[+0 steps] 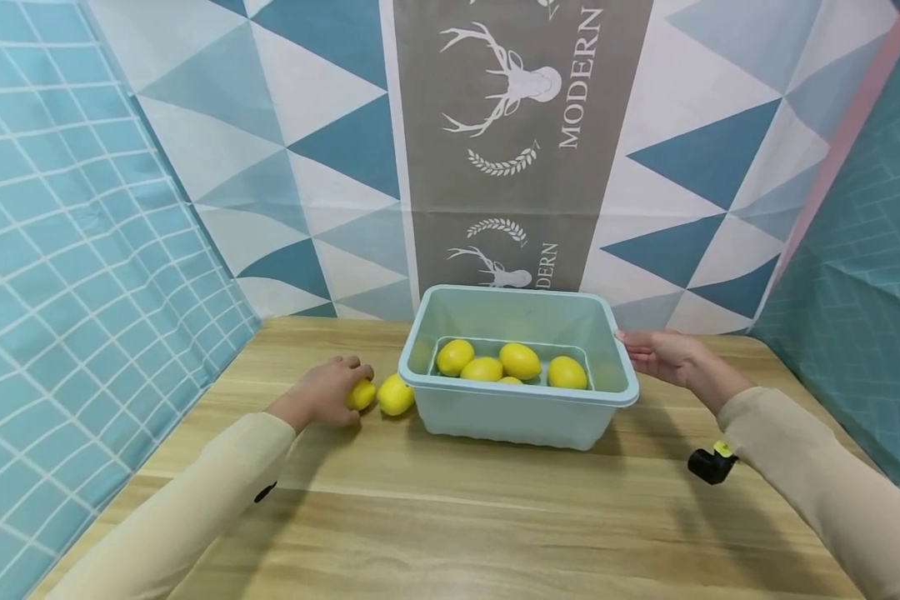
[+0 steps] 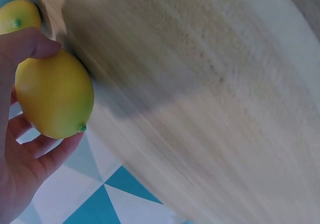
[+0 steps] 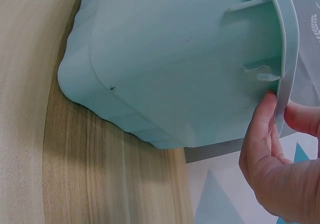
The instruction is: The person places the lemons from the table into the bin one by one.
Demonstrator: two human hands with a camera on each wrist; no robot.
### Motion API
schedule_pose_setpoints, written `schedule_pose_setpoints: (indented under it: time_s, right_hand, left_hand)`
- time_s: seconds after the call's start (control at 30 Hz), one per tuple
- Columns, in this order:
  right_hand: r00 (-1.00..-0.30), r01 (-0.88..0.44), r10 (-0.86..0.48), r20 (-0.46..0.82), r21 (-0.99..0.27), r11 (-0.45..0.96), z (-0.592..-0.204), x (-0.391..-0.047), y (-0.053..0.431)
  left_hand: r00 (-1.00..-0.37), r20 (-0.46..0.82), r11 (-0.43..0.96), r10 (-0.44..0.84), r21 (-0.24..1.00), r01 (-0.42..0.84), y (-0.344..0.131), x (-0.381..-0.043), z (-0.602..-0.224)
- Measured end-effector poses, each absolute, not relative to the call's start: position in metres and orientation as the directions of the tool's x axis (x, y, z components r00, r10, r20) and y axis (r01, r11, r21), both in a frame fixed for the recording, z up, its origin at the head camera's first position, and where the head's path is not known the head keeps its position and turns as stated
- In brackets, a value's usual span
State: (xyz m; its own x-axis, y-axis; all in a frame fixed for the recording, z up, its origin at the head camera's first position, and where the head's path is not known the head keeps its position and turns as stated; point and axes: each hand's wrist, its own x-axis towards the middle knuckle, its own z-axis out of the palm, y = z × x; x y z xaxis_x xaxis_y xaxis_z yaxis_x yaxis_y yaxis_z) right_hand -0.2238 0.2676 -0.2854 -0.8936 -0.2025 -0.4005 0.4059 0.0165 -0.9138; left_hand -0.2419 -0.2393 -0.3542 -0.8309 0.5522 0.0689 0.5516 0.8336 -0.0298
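Observation:
My left hand [image 1: 330, 392] grips a yellow lemon [image 2: 57, 94] with a green tip, thumb on one side and fingers on the other, low over the table. Just right of it another lemon [image 1: 396, 395] lies on the table against the left end of a pale blue-green plastic bin [image 1: 510, 417]. Several lemons [image 1: 520, 361] lie inside the bin. At the bin's right end my right hand [image 1: 663, 357] pinches the rim; the right wrist view shows the thumb over the rim [image 3: 290, 49] and the fingers under it.
The bin stands on a wood-grain table [image 1: 450, 525] near the patterned back wall cloth [image 1: 337, 125]. Blue tiled cloth [image 1: 67, 250] hangs at the left, and a teal cloth [image 1: 855, 292] at the right. A black wrist camera piece [image 1: 711, 465] juts from the right sleeve.

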Motion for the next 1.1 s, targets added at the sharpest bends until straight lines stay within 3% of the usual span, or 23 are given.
schedule_pose_setpoints:
  time_s: [0.57, 1.1]
  right_hand:
    - [-0.892, 0.402, -0.212, -0.399, -0.915, 0.027, -0.289, -0.223, 0.266]
    - [-0.895, 0.394, -0.223, -0.386, -0.919, 0.011, -0.286, -0.224, 0.268]
  left_hand:
    - [-0.82, 0.077, 0.823, 0.568, -0.049, 0.566, -0.237, -0.216, -0.355]
    - [-0.778, 0.146, 0.791, 0.611, -0.091, 0.605, -0.223, -0.205, -0.328]
